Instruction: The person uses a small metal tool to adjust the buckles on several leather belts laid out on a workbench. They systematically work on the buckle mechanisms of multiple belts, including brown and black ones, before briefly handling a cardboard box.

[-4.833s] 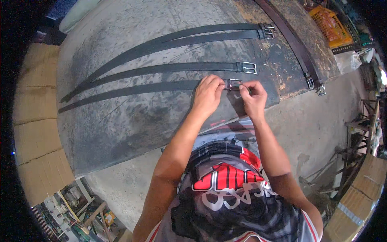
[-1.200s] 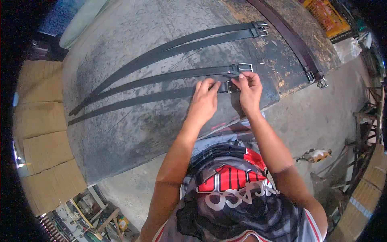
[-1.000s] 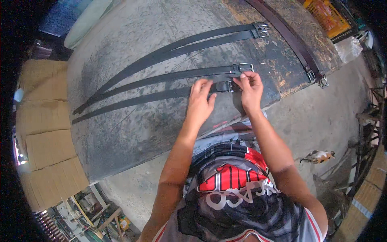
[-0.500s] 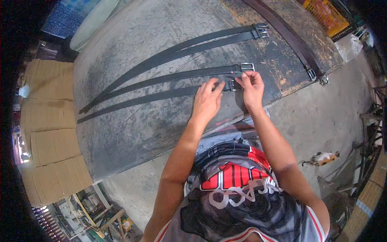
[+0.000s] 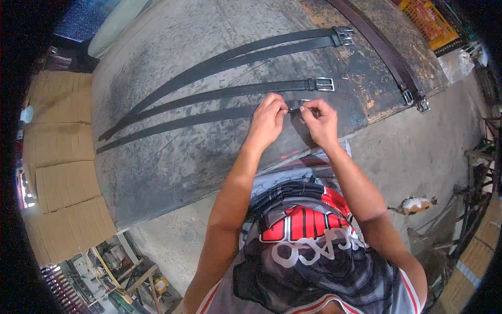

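Observation:
Several black belts lie lengthwise on a large grey-black worktable [image 5: 172, 183]. My left hand [image 5: 268, 119] is closed over the nearest black belt [image 5: 183, 123], close to its buckle end. At its fingertips shows a small dark piece with a pink tip [image 5: 290, 110]. Just to the right, my right hand [image 5: 320, 120] is closed in a pinch; what it holds is too small to make out. My fingers largely hide the nearest belt's buckle. Beyond my hands lies a second black belt [image 5: 235, 91] with a square silver buckle [image 5: 325, 84].
Farther back, a pair of black belts [image 5: 277, 42] lies with buckles to the right. Dark brown belts [image 5: 374, 42] cross the table's right side. Cardboard [image 5: 63, 146] stands at the left, a yellow crate [image 5: 426, 21] at the far right. A cat [image 5: 417, 204] lies on the floor.
My right hand has drawn back slightly from the second belt's buckle, leaving it uncovered. The small pink-tipped piece, earlier at my right fingertips, now shows between both hands.

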